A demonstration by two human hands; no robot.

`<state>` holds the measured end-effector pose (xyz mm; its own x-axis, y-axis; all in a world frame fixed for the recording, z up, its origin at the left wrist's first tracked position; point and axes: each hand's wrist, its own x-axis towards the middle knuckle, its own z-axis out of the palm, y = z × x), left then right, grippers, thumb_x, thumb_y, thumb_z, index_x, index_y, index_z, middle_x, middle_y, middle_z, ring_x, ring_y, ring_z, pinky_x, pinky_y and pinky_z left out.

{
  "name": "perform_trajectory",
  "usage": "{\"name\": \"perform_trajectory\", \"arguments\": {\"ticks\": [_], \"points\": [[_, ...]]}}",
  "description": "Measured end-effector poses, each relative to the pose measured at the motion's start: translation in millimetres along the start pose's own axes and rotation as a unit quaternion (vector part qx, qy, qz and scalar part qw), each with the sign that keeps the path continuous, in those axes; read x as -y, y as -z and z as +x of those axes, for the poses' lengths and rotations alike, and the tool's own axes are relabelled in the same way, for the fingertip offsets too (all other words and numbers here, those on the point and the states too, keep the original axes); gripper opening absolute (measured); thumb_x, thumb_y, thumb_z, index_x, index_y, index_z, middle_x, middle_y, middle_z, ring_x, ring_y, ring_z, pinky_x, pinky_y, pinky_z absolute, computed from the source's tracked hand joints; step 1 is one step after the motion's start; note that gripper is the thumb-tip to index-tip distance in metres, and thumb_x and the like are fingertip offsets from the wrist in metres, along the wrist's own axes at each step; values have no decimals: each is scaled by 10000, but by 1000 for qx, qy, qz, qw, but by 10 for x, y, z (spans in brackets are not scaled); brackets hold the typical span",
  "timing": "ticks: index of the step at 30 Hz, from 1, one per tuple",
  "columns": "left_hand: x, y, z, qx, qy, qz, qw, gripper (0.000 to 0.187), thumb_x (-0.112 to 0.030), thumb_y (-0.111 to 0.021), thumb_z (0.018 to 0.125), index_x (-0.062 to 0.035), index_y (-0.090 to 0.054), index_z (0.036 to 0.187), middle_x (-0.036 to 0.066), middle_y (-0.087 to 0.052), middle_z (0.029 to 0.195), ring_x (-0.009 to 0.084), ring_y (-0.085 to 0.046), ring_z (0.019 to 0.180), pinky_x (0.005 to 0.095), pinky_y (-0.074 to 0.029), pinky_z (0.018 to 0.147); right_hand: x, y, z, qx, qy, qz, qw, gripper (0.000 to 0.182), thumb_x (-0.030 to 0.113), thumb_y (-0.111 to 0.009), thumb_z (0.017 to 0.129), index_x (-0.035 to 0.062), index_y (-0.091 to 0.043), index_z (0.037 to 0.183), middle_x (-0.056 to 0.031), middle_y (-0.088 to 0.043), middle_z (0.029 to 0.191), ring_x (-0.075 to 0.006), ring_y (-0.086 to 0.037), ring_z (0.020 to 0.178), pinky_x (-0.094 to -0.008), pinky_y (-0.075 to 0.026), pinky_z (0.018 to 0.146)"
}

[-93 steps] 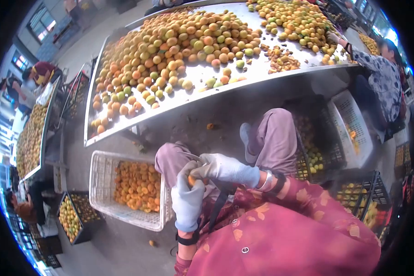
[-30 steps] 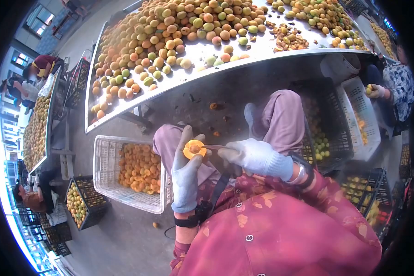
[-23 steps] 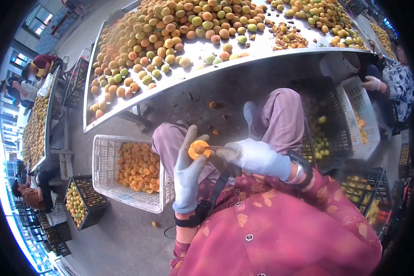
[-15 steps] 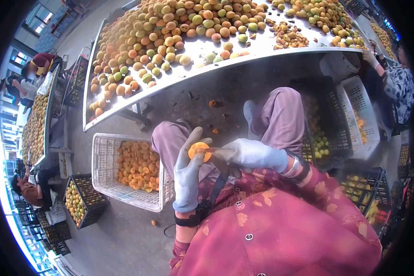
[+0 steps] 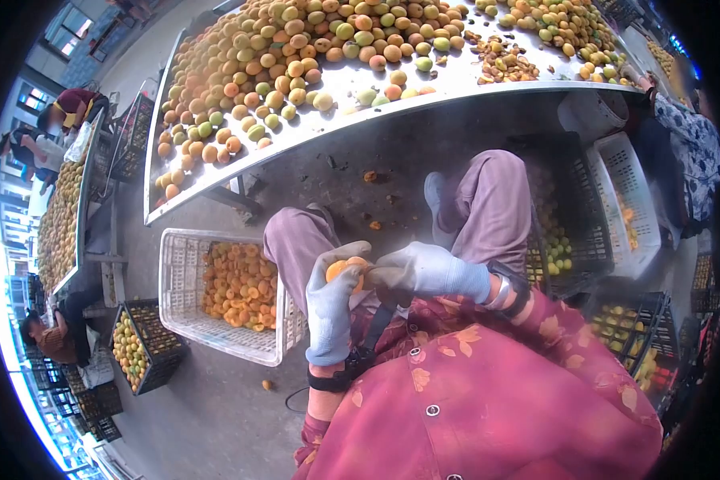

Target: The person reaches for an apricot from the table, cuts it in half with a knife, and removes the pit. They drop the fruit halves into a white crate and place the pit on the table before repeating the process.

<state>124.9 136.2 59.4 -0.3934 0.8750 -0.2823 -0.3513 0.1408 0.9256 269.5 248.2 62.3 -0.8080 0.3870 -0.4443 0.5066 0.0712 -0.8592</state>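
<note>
My left hand (image 5: 329, 308), in a pale blue glove with grey fingertips, is closed around an apricot (image 5: 357, 265) above my lap. The fruit's orange flesh shows between thumb and fingers. My right hand (image 5: 432, 270), gloved alike, is closed and meets the apricot from the right. A small thin blade-like tool is in its fingers, now mostly hidden by the glove and fruit. To the left of my knee stands a white plastic crate (image 5: 216, 340) holding many opened orange apricots (image 5: 240, 288).
Ahead is a metal table (image 5: 360, 120) heaped with whole apricots (image 5: 272, 56) and a pile of brown pits (image 5: 504, 62). Black crates (image 5: 148, 352) stand at left and right, beside a white crate (image 5: 628, 200). A co-worker (image 5: 684, 152) sits at right; others are at left.
The apricot has turned in my left hand, so its cut face no longer points at me. My right fingers have moved closer against it. The co-worker at right has shifted.
</note>
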Motion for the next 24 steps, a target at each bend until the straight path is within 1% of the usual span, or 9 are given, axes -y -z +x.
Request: {"name": "perform_trajectory", "arguments": {"ticks": [5,7,9,11,12,15,16,21,24], "points": [[13,30,-21,-26,-15,-21,999,254,-72,-548,872,47,-602,1089,117,-658,1081,151,-616,943,274,-492,853,16,48,-164,-74,65,-150,984,298,400,-586,909,128,-700,954,-97,-689,792,-285,-669,714,-361,-511,636],[17,73,17,-37,-22,-35,998,245,-69,-549,871,50,-602,1078,123,-664,1058,153,-625,909,275,-503,827,-147,146,-213,-116,229,-295,920,248,347,-602,909,126,-696,969,-97,-665,737,-305,-644,665,-369,-494,557],[6,142,49,-61,-27,-86,994,220,-72,-555,872,55,-606,1045,142,-666,1041,157,-637,828,279,-524,758,-109,238,-259,-159,236,-304,909,218,301,-621,913,119,-685,1013,-51,-658,719,-226,-628,570,-321,-458,476],[15,128,71,-63,-42,-93,993,201,-72,-559,873,61,-605,1018,161,-664,1030,163,-642,774,285,-535,706,223,333,-343,-84,-58,94,990,323,404,-590,922,115,-658,1052,-57,-655,743,-141,-638,620,-277,-474,550],[-13,70,61,-41,-44,-69,996,187,-64,-568,869,55,-613,1006,146,-671,1018,149,-635,785,275,-528,721,194,242,-312,-123,5,208,970,322,375,-628,904,74,-656,1014,-9,-625,722,-51,-568,634,-218,-432,541],[40,-51,85,10,-28,51,998,166,-39,-616,856,29,-664,1000,52,-683,983,76,-580,837,214,-478,764,243,57,-147,-142,44,145,978,245,269,-679,904,63,-641,1031,12,-637,876,-32,-564,809,-202,-450,679],[-1,-93,94,2,-38,57,998,181,-49,-628,858,30,-663,1017,46,-685,974,76,-582,832,220,-483,751,185,5,-66,-134,52,241,960,222,237,-680,904,44,-631,1000,3,-633,912,-42,-565,851,-205,-456,723],[-145,-113,159,-28,-31,140,989,217,-69,-669,844,17,-667,1042,72,-710,926,105,-636,790,247,-506,710,88,-10,111,-139,128,364,912,203,195,-661,905,23,-636,1009,-2,-625,879,-39,-557,746,-196,-448,640],[-67,-102,283,-1,-240,322,916,266,-70,-693,794,-17,-669,1054,139,-689,834,210,-672,692,307,-508,621,237,223,55,-140,25,326,934,192,194,-653,897,26,-648,990,1,-634,801,-41,-524,577,-197,-417,510]]}}
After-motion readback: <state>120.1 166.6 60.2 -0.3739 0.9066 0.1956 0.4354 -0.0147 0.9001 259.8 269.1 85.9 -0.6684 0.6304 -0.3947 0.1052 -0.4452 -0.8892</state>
